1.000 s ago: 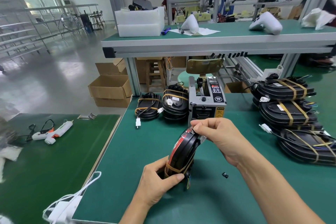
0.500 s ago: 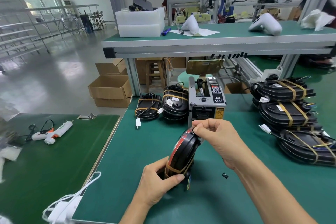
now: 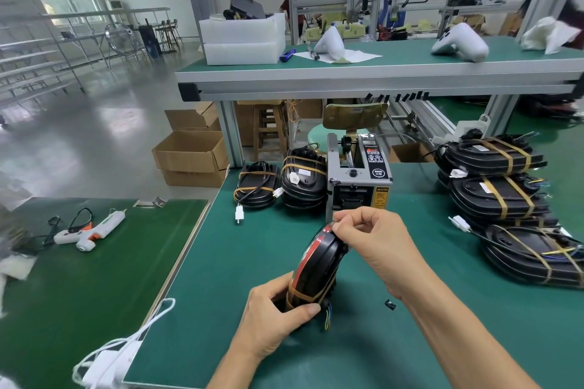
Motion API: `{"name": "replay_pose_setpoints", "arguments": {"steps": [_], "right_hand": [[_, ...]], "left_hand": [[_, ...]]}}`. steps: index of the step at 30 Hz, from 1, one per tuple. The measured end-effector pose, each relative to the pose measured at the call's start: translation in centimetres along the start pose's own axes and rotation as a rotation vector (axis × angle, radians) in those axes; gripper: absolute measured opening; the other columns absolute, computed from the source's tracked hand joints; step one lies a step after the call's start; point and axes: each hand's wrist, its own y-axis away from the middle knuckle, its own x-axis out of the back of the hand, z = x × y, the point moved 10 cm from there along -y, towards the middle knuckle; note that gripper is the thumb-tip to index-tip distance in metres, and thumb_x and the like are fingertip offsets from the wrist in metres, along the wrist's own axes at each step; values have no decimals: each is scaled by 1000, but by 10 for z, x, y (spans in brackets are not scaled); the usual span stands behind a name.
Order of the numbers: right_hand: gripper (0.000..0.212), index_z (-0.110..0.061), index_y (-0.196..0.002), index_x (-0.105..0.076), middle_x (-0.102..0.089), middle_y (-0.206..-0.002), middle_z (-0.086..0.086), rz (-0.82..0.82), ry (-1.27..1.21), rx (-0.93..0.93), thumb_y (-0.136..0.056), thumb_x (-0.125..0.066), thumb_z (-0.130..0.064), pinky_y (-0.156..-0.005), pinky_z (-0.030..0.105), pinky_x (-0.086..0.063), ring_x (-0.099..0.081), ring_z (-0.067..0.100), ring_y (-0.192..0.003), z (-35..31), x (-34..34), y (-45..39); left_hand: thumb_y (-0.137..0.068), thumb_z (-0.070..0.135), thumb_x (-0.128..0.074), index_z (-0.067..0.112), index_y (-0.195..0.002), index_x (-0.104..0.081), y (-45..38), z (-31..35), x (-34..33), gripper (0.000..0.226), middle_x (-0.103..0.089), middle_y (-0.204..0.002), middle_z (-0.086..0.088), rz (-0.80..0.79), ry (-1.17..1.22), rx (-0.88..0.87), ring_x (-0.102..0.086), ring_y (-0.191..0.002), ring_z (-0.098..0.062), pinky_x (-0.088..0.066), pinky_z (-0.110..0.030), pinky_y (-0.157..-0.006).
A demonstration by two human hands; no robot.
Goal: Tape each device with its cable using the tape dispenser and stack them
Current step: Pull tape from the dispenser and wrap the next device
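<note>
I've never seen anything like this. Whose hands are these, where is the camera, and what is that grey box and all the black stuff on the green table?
There is no robot here: a person wears a camera on the head, looking down at their own hands. The left hand grips the lower end of a black device stood on edge, already banded with brown tape. The right hand pinches something at its top edge; what exactly is too small to tell. The grey box behind is the tape dispenser. To the right stands a stack of taped devices, and two more bundles sit left of the dispenser. All rest on the green table.
</note>
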Motion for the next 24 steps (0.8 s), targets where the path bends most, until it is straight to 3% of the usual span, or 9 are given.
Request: {"name": "replay_pose_setpoints", "arguments": {"steps": [8, 11, 13, 15, 18, 21, 24], "right_hand": [[4, -25, -78, -73, -78, -97, -11, 51, -30, -15, -76, -77, -25, -86, 34, -59, -74, 12, -90, 4, 2, 2], [19, -23, -90, -73, -77, -91, -3, 76, -77, -20, -72, -72, -27, -78, 31, -56, -71, 16, -87, 6, 0, 3], [11, -23, -90, -73, -75, -87, -2, 80, -107, -17, -82, -71, -17, -74, 26, -51, -67, 13, -82, 6, -3, 4], [16, -23, -90, -73, -75, -86, -4, 102, -114, -19, -90, -66, -8, -72, 25, -49, -64, 10, -79, 7, -5, 5], [22, -26, -92, -73, -74, -87, -10, 157, -78, -20, -95, -60, -8, -71, 22, -46, -63, 6, -79, 9, -4, 7], [18, -31, -100, -73, -75, -91, -15, 116, -106, 10, -97, -64, -16, -74, 16, -47, -66, 2, -85, 7, -7, 11], [21, -34, -110, -71, -75, -101, -15, 62, -53, 63, -94, -72, -21, -91, 24, -50, -68, 3, -100, 4, -9, 15]], "left_hand": [[-80, 47, -92, 26, -118, -81, 0, 4, -1, 45, -83, -101, 1, 3, -8, -6, -71, -90, -8, -55, -22, -84], [-79, 44, -91, 27, -118, -81, 0, 6, -1, 43, -82, -99, 3, 7, -16, -10, -70, -88, -6, -53, -20, -82], [-80, 45, -91, 27, -119, -81, 0, 7, -1, 44, -82, -99, 3, 7, -16, -17, -69, -88, -6, -53, -19, -82], [-80, 47, -92, 27, -120, -81, 0, 6, -1, 46, -82, -101, 2, 3, -24, -18, -70, -89, -6, -53, -20, -83], [-80, 47, -92, 28, -121, -80, 0, 1, 0, 47, -83, -104, 0, -5, -51, -7, -71, -92, -9, -55, -24, -86], [-80, 47, -93, 29, -123, -79, 0, -2, -1, 50, -83, -107, 1, -15, -61, 1, -73, -95, -10, -56, -27, -89], [-77, 54, -95, 33, -123, -79, -1, -4, -3, 53, -83, -106, 3, -38, -101, 11, -75, -96, -15, -57, -40, -96]]}}
